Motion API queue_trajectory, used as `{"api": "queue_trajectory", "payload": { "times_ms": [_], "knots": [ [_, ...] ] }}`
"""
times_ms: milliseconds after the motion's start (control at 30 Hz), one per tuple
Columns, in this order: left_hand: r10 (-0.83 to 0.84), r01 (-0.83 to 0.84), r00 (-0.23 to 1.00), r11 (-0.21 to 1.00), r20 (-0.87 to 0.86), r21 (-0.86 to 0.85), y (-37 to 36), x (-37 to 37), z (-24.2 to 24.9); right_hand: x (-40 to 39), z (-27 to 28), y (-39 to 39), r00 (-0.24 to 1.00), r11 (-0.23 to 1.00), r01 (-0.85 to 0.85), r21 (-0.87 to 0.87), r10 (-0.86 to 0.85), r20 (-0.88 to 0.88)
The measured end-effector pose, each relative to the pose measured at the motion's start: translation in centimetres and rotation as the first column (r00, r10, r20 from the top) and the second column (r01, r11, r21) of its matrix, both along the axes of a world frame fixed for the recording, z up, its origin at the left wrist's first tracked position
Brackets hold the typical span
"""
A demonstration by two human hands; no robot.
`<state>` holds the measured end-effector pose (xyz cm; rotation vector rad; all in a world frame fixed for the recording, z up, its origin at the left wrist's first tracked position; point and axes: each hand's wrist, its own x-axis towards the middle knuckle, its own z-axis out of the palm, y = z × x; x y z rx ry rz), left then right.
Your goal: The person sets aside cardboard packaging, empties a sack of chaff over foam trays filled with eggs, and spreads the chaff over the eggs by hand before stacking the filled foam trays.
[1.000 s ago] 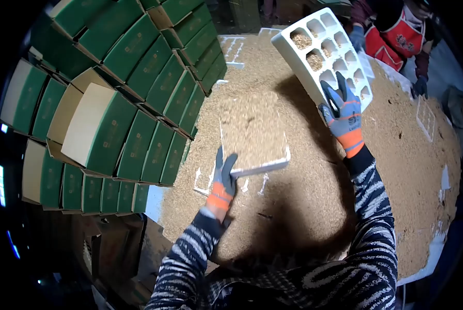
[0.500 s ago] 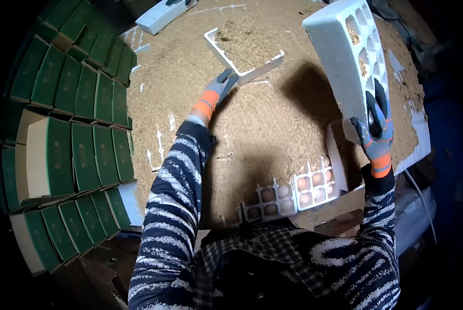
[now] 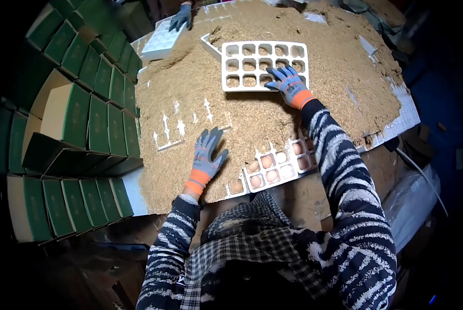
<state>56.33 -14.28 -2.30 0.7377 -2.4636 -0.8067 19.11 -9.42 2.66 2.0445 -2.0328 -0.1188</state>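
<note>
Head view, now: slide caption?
Gloved right hand on a white tray, gloved left hand over loose brown fill, eggs along the near edge.

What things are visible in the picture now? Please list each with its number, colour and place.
Tray: 1, white, centre, in the right hand
Half-buried tray: 1, white, behind the tray's left side
Far tray: 1, white, far left
Other person's hand: 1, grey glove, at the far tray
Eggs: about ten, brown and pale, near edge
Egg trays: at least two, white, around the eggs
Chaff: one spread, tan, across the middle
Boxes: many, green, left
Bag: 1, clear, lower right
Cable: 1, whitish, by the bag
Sleeves: 2, black and white, on the person's arms
Left hand: 1, grey-orange glove, over chaff
Right hand: 1, grey-orange glove, tray's near edge
</note>
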Motion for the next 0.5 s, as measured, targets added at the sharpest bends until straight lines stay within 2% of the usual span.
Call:
{"api": "queue_trajectory", "payload": {
  "times_ms": [100,167,267,333,367,433,500],
  "knots": [
    [0.114,-0.122,0.987,0.99,-0.115,-0.065,0.3,3.8,2.0,1.0,-1.0,0.1,0.991,0.988,0.116,0.097,-0.122,0.06],
    [0.152,-0.163,0.981,0.983,-0.121,-0.087,0.3,6.5,2.2,3.2,-1.7,1.2,0.998,0.994,0.021,0.111,-0.027,0.056],
    [0.151,-0.162,0.981,0.983,-0.123,-0.085,0.7,8.9,3.0,6.1,-1.6,5.2,0.982,0.972,-0.039,0.232,-0.005,0.187],
    [0.084,-0.083,0.996,0.981,-0.003,-0.178,1.1,9.1,3.7,8.1,-0.7,7.0,0.969,0.933,-0.134,0.334,0.053,0.242],
    [0.078,-0.078,0.997,0.982,-0.006,-0.173,1.7,8.5,4.4,9.2,-0.9,7.5,0.957,0.933,-0.193,0.304,0.111,0.267],
    [0.023,0.035,0.982,0.953,0.188,-0.302,3.1,6.4,5.4,11.7,-0.6,7.0,0.943,0.911,-0.285,0.299,0.211,0.258],
    [-0.037,0.133,0.953,0.942,0.301,-0.307,3.4,4.6,4.9,14.3,-1.3,6.0,0.901,0.891,-0.398,0.218,0.334,0.277]
  ]
}}
